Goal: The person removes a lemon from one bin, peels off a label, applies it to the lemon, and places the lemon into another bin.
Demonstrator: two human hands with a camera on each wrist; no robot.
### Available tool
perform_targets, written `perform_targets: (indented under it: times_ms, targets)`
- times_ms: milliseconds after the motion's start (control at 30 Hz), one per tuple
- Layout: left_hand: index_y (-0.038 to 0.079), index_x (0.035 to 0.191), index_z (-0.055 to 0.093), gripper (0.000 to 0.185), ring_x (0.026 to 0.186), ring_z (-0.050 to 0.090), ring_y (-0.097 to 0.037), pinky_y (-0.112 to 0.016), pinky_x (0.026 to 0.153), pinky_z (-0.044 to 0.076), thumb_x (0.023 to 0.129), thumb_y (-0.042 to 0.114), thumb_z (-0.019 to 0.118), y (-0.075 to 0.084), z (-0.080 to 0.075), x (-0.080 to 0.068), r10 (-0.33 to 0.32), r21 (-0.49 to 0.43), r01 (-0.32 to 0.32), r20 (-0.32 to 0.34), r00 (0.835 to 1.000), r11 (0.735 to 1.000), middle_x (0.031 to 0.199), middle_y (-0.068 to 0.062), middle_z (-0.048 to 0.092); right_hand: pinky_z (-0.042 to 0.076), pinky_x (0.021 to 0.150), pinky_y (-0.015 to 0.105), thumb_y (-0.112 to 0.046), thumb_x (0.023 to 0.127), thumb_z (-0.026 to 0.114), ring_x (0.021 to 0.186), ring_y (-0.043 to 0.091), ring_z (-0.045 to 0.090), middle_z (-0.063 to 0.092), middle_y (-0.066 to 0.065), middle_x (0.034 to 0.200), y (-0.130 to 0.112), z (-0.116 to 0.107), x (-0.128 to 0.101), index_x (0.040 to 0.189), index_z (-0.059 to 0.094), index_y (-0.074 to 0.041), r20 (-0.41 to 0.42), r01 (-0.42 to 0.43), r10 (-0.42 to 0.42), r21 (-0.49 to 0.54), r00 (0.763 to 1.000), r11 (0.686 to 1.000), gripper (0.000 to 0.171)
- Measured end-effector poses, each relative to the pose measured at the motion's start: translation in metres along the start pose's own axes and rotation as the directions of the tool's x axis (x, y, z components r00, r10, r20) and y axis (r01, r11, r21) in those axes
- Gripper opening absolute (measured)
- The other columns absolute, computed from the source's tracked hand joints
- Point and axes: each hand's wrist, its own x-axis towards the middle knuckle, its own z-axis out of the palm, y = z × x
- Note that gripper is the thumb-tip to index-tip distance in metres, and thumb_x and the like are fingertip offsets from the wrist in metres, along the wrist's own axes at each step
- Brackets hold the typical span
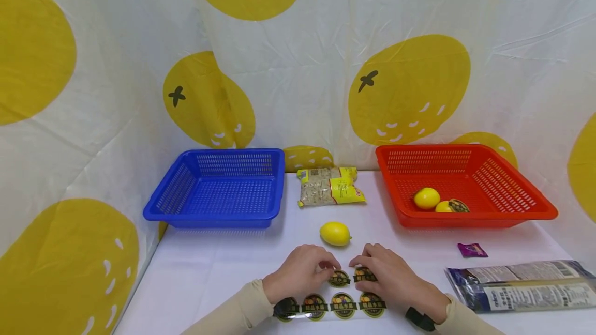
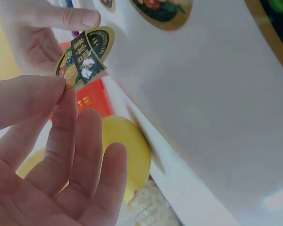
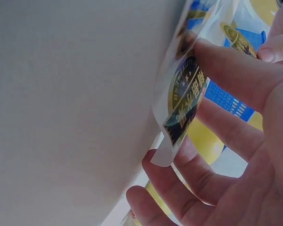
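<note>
My left hand [image 1: 301, 272] pinches a round black-and-gold fruit sticker [image 2: 87, 56] between thumb and forefinger; in the left wrist view the sticker stands free at the fingertips. The right hand [image 1: 390, 277] holds the upper right part of the sticker sheet [image 3: 163, 156], thumb on its face and fingers behind it. Several more stickers [image 1: 344, 305] line the sheet's near row, the leftmost partly under the left hand. Just beyond both hands lies a yellow lemon [image 1: 335, 233] on the white table.
A blue basket [image 1: 214, 217] stands at back left. At back right, a red basket [image 1: 479, 218] holds lemons [image 1: 426, 198], one bearing a sticker. Between them lie yellow-labelled packets [image 1: 331, 191]. A purple wrapped candy [image 1: 472, 250] and a long flat package [image 1: 521, 286] lie at right.
</note>
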Motion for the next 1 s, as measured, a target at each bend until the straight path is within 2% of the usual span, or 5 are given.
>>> perform_targets:
  times_ms: [333,500,833,1000]
  targets:
    - [0.020,0.108,0.080,0.018,0.076,0.058,0.008,-0.013,0.073,0.049,0.095,0.014,0.069,-0.003,-0.007,0.002,-0.052,-0.108,0.054,0.026,0.998,0.993,0.089,0.013,0.075,0.036,0.067,0.022,-0.043,0.082,0.084,0.084,0.007,0.042,0.051,-0.012,0.091,0.000,0.000,0.000,0.116,0.075,-0.028,0.007,-0.007,0.007,0.000,1.000,1.000,0.039]
    - [0.019,0.107,0.080,0.018,0.076,0.058,0.007,-0.013,0.072,0.049,0.095,0.013,0.069,-0.003,-0.008,0.004,-0.066,-0.115,0.068,0.020,0.998,0.991,0.089,0.013,0.075,0.036,0.067,0.022,-0.043,0.082,0.084,0.085,0.008,0.042,0.051,-0.012,0.091,0.000,0.000,0.000,0.117,0.075,-0.028,0.009,-0.012,0.012,0.007,1.000,1.000,0.039]
    - [0.020,0.105,0.079,0.017,0.077,0.058,0.006,-0.015,0.073,0.049,0.094,0.011,0.070,-0.009,-0.016,-0.002,-0.062,-0.100,0.056,-0.062,0.996,0.993,0.090,0.009,0.075,0.038,0.069,0.022,-0.047,0.083,0.082,0.086,0.007,0.044,0.052,-0.013,0.094,0.001,-0.003,0.001,0.120,0.074,-0.029,0.043,-0.012,0.011,0.021,0.999,1.000,0.041]
    - [0.020,0.103,0.079,0.016,0.078,0.059,0.006,-0.016,0.074,0.048,0.094,0.010,0.070,-0.012,-0.019,-0.001,-0.083,-0.096,0.073,-0.106,0.991,0.993,0.091,0.008,0.076,0.042,0.069,0.021,-0.048,0.086,0.079,0.084,0.003,0.046,0.053,-0.014,0.096,0.003,-0.007,0.004,0.122,0.073,-0.028,0.025,0.012,-0.013,0.027,1.000,1.000,0.041]
